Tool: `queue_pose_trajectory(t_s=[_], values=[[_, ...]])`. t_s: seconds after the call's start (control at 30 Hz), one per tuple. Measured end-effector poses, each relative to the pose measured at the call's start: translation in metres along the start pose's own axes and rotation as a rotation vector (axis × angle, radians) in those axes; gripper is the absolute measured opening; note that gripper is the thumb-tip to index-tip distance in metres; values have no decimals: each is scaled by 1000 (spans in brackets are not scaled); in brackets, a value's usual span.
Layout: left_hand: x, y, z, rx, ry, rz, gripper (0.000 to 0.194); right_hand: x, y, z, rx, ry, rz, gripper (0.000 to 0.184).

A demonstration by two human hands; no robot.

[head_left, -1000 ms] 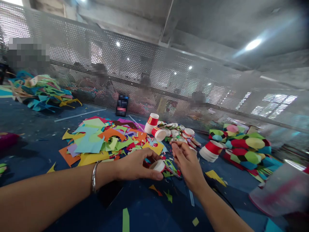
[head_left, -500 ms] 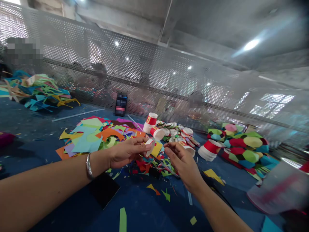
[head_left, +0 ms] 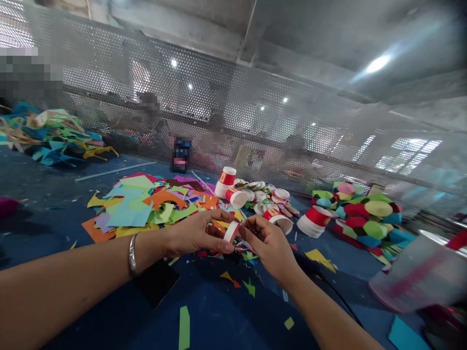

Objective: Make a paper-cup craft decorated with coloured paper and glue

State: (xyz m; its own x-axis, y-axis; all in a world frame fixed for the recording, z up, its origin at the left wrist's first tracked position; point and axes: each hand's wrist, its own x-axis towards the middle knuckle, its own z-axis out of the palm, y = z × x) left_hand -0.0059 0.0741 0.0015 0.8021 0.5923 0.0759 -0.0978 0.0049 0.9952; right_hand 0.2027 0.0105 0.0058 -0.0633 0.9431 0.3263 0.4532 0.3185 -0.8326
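Observation:
My left hand (head_left: 206, 233), with a silver bracelet at the wrist, grips a short white piece cut from a paper cup (head_left: 231, 232) between thumb and fingers. The piece is tilted and shows a thin red edge. At its right side is my right hand (head_left: 264, 238), thumb and fingertips pinched together close to that edge. Whatever the right fingertips hold is hidden or too small to make out. Beneath both hands lie small coloured paper scraps (head_left: 215, 253). Just behind are red and white paper cups, one lying on its side (head_left: 237, 198) and others stacked upright (head_left: 226, 179).
Coloured paper sheets (head_left: 131, 206) are heaped left of centre. Cut cup pieces (head_left: 260, 197) lie behind the hands. More stacked cups (head_left: 314, 221), patchwork paper balls (head_left: 368, 214) and a translucent container (head_left: 419, 272) stand right. A phone (head_left: 181, 154) leans against the perforated panel (head_left: 237, 107).
My right hand has moved left to meet the cup piece. The piece has turned in my left hand, so its side wall now shows. The view has shifted slightly.

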Motion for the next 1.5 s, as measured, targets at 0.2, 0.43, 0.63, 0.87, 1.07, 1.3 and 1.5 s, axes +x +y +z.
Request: queue_pose_trajectory(t_s=[0.2,0.43,0.63,0.87,1.07,1.3,1.5], values=[[4,-7,-20,357,216,325,67,-3,-6,-1,11,-9,14,26],[2,-4,-15,533,286,389,50,-10,-17,2,51,-108,38,31],[4,-3,-18,470,319,340,51,-8,-14,3,-26,-128,50,30],[2,0,-17,531,287,376,51,-8,-11,4,-72,-155,30,27],[3,-3,-17,616,289,441,48,-10,-12,5,-92,-170,22,28],[2,-2,-16,632,286,430,51,-9,-10,6,-87,-173,3,25],[1,0,-15,633,270,420,53,-10,-11,6,-86,-184,-11,24]])
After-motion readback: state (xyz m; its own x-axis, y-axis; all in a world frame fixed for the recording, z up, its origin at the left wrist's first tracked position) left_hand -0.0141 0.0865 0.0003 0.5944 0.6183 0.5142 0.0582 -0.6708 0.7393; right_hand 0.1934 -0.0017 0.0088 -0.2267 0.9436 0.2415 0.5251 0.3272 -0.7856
